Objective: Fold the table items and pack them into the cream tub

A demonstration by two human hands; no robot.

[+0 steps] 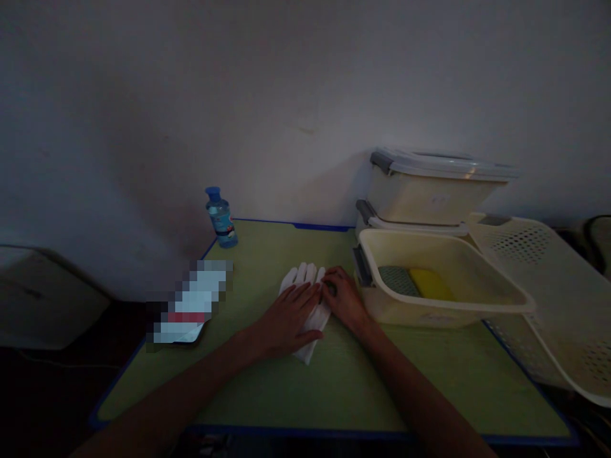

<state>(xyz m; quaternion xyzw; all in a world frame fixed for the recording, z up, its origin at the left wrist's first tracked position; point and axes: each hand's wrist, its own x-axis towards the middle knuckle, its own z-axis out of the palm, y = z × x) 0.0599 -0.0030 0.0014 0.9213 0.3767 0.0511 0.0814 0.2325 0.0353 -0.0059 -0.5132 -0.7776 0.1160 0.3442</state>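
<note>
A white glove (305,353) lies flat on the green table top, its fingers pointing toward the wall. My left hand (284,321) rests palm down across the middle of it, fingers stretched out and thumb spread to the side. At the glove's right edge, my right hand (346,299) has its fingers curled, thumb and forefinger closed on the side near one glove finger. The exact spot of that pinch is partly hidden by the hand itself.
Right of my hands stands an open cream bin (443,308) holding a green-and-yellow item (424,283). Behind it are stacked lidded boxes (429,194); a perforated basket (558,280) is farther right. A blue bottle (221,219) and a blurred phone (195,305) are left on the table (267,394).
</note>
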